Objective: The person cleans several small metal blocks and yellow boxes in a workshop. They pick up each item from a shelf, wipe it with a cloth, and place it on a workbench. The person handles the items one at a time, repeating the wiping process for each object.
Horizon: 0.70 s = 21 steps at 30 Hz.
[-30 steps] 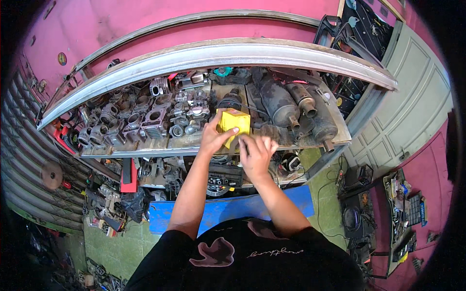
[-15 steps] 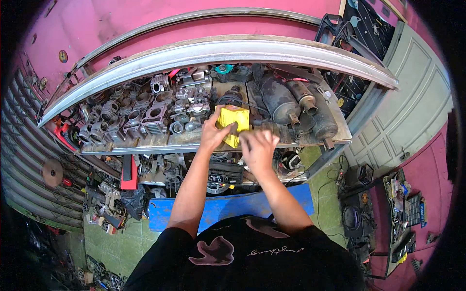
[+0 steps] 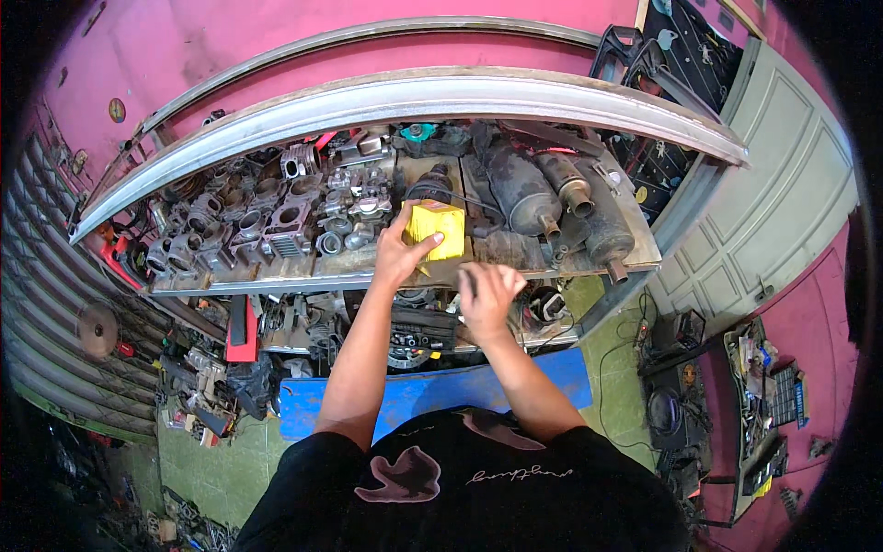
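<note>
My left hand (image 3: 399,250) grips a small yellow box (image 3: 438,226) over the front of the shelf, with its thumb across the near face and fingers round the left side. Just right of and below the box is my right hand (image 3: 489,299), its fingers curled in and slightly blurred. A dark patch lies by its fingertips; whether the hand holds it I cannot tell. Behind the box stands a dark ribbed part (image 3: 430,184) with a cable. Silvery carburetors (image 3: 361,198) lie to the left, and dark exhaust mufflers (image 3: 522,189) to the right.
Several engine cylinders (image 3: 225,225) crowd the shelf's left half. A metal beam (image 3: 405,97) crosses above the shelf. Below are a lower shelf of parts and a blue panel (image 3: 432,396). Loose parts (image 3: 198,396) cover the floor at left; a cable (image 3: 604,396) runs along it at right.
The yellow box has tilted upright in my left hand, showing its near face more. My right hand has moved slightly down, away from the box.
</note>
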Available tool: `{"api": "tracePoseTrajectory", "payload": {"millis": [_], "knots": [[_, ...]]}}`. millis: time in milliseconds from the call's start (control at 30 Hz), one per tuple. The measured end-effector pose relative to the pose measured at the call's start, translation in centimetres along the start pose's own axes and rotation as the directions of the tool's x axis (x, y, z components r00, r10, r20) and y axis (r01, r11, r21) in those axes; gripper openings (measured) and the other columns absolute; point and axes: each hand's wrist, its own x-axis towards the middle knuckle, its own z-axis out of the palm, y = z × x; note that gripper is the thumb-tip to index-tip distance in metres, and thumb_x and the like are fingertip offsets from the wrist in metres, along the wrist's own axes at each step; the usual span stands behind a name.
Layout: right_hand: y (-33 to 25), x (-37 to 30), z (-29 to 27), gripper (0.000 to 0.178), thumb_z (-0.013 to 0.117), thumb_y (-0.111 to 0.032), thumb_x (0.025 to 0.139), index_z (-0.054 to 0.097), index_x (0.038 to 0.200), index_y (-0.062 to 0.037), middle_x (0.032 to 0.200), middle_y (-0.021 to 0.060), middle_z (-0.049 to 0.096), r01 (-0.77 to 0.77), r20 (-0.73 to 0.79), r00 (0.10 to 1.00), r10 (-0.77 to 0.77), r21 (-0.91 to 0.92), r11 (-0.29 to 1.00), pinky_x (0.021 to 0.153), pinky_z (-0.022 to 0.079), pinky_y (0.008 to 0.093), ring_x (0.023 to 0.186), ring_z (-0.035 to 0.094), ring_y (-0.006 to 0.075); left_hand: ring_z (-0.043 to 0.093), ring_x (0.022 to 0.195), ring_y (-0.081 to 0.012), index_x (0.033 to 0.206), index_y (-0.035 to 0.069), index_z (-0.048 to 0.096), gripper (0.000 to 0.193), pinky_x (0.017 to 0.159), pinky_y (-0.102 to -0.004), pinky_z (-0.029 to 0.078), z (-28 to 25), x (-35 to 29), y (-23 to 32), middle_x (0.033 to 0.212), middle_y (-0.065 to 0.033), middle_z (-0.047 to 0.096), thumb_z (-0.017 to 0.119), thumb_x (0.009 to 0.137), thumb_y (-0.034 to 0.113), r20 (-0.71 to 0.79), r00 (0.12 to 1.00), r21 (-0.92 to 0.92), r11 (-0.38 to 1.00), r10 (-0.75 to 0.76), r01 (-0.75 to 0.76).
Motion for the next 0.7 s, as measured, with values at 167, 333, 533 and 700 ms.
{"api": "tracePoseTrajectory", "payload": {"millis": [167, 333, 533, 700], "knots": [[1.7, -0.4, 1.2, 0.024, 0.076, -0.011, 0.082, 0.067, 0.104, -0.0154, 0.097, 0.0006, 0.069, -0.029, 0.030, 0.999, 0.031, -0.059, 0.998, 0.093, 0.034, 0.0455, 0.096, 0.058, 0.0244, 0.070, 0.100, -0.0333, 0.146, 0.008, 0.055, 0.089, 0.094, -0.0404, 0.052, 0.1, -0.5, 0.0, 0.113, -0.0205, 0.074, 0.090, 0.071, 0.041, -0.016, 0.994, 0.253, 0.963, 0.106, -0.098], [2.8, 1.4, 0.3, 0.014, 0.075, -0.020, 0.084, 0.071, 0.097, -0.0154, 0.089, 0.0035, 0.069, -0.245, 0.052, 0.965, 0.257, -0.172, 0.954, 0.089, 0.032, 0.0505, 0.097, 0.058, 0.0259, 0.064, 0.096, -0.0374, 0.145, 0.009, 0.055, 0.093, 0.093, -0.0428, 0.048, -0.8, -1.7, -0.9, 0.117, -0.0191, 0.073, 0.091, 0.067, 0.044, -0.074, 0.976, 0.352, 0.921, 0.205, -0.166], [3.0, 3.2, -0.5, 0.022, 0.069, -0.032, 0.092, 0.079, 0.110, -0.0224, 0.086, 0.0065, 0.066, -0.162, 0.075, 0.977, 0.201, -0.356, 0.920, 0.087, 0.032, 0.0496, 0.095, 0.056, 0.0256, 0.064, 0.109, -0.0373, 0.143, 0.009, 0.054, 0.094, 0.100, -0.0434, 0.041, -0.1, -2.3, -0.2, 0.120, -0.0188, 0.071, 0.093, 0.060, 0.035, -0.009, 0.954, 0.356, 0.893, 0.299, -0.276], [1.5, 7.6, -2.9, 0.087, 0.020, -0.077, 0.099, 0.074, 0.120, -0.0132, 0.109, 0.0215, 0.075, -0.576, 0.764, 0.380, 0.521, -0.245, 0.780, 0.106, 0.038, 0.0590, 0.117, 0.064, 0.0449, 0.062, 0.113, -0.0360, 0.138, 0.005, 0.056, 0.097, 0.100, -0.0459, 0.041, -2.3, -3.6, -1.4, 0.126, -0.0188, 0.068, 0.093, 0.053, 0.033, 0.042, 0.945, 0.282, 0.903, 0.325, -0.323]]}}
